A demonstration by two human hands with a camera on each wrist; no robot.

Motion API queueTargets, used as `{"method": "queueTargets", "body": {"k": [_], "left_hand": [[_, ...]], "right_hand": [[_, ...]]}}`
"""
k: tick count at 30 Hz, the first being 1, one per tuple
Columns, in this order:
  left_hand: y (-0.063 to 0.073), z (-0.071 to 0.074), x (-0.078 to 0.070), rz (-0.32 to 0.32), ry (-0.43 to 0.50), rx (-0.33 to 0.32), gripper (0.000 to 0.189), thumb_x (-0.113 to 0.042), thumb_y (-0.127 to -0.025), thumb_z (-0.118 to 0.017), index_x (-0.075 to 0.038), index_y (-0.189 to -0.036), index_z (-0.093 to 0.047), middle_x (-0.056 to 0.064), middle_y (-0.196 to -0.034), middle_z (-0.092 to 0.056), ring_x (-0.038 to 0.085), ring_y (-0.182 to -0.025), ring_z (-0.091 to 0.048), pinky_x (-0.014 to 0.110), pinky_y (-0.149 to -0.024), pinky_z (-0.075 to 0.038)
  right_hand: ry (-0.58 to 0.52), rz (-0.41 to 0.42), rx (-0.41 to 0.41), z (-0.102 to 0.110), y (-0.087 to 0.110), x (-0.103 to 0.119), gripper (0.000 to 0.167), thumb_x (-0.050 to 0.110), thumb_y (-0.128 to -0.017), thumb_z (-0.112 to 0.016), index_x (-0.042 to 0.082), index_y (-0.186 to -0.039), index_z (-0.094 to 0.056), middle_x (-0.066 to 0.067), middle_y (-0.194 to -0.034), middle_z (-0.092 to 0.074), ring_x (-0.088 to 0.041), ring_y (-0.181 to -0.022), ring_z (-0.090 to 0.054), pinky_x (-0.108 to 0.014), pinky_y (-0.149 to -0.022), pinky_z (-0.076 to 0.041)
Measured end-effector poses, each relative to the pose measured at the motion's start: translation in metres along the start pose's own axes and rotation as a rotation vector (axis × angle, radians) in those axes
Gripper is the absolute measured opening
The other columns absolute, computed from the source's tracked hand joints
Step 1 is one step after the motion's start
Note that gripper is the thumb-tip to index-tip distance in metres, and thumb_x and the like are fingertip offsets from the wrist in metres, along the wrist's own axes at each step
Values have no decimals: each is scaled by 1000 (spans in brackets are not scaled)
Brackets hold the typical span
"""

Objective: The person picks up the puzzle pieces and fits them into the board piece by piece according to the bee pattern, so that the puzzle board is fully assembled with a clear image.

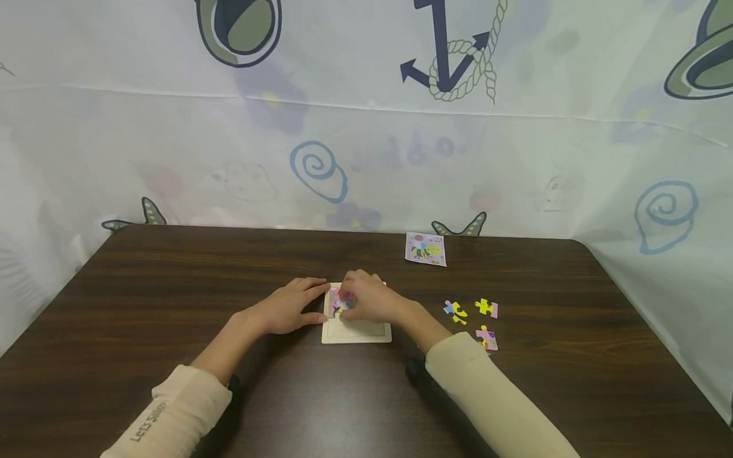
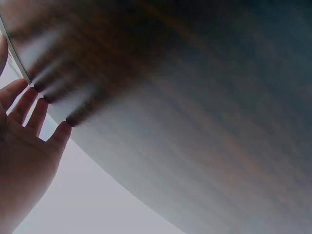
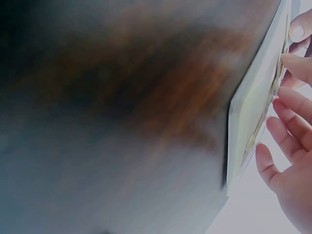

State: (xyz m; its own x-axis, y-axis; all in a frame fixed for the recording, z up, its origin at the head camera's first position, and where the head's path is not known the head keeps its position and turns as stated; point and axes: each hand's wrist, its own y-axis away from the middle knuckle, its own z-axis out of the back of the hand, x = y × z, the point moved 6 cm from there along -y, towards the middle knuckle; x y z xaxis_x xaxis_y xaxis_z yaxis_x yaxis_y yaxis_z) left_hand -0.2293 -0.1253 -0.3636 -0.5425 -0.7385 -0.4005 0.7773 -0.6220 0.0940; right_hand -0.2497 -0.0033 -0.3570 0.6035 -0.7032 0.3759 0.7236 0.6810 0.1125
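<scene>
In the head view, the puzzle board (image 1: pixel 357 336) lies on the worktop (image 1: pixel 275 394), just below the frame's centre. The left hand (image 1: pixel 289 310) rests fingertips at its left edge, fingers extended, gripping nothing; the right hand (image 1: pixel 372 299) bends its fingers over the board, and whether it pinches a piece cannot be told. Loose puzzle pieces (image 1: pixel 487 336) lie right of centre. Left wrist view: spread left fingers, lower left. Right wrist view: right fingers slightly bent beside the board, right edge.

The pale puzzle tray (image 1: pixel 357 330) (partly filled) lies flat, loose pieces (image 1: pixel 485 336) to its right.
</scene>
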Motion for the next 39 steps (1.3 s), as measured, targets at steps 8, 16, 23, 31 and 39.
{"method": "queueTargets", "body": {"k": [8,16,23,31,39], "left_hand": [[-1,0,0,3,3,1,61,-29,-89,-60,3,-136,-38,21,-139,-36,38,-127,-31,53,-99,-30],[-1,0,0,8,4,2,61,-30,-89,-59,3,-137,-38,20,-139,-35,38,-127,-30,54,-99,-29],[-1,-1,1,-1,5,-4,61,-30,-89,-59,3,-136,-38,20,-139,-35,38,-127,-31,53,-99,-29],[-1,-1,2,2,0,-6,61,-30,-89,-59,2,-136,-38,20,-139,-36,38,-126,-31,54,-98,-30],[0,0,0,2,4,-3,61,-29,-89,-59,3,-136,-38,21,-139,-35,39,-126,-31,55,-98,-30]], "right_hand": [[3,6,-9,-1,1,0,22,24,-79,-72,10,-94,-65,1,-100,-54,-16,-97,-45,-31,-78,-34],[-15,2,-9,-1,2,0,23,26,-79,-73,10,-93,-65,0,-103,-54,-17,-101,-45,-32,-80,-34],[-27,5,-10,-2,3,-2,21,24,-80,-72,10,-94,-66,0,-105,-54,-18,-103,-45,-33,-82,-34],[-63,15,-18,-1,5,-6,18,22,-80,-71,11,-94,-67,-2,-107,-54,-19,-104,-45,-37,-85,-34],[-62,16,-24,-1,4,-7,19,23,-79,-72,11,-93,-68,-3,-107,-54,-20,-104,-45,-37,-84,-34]]}}
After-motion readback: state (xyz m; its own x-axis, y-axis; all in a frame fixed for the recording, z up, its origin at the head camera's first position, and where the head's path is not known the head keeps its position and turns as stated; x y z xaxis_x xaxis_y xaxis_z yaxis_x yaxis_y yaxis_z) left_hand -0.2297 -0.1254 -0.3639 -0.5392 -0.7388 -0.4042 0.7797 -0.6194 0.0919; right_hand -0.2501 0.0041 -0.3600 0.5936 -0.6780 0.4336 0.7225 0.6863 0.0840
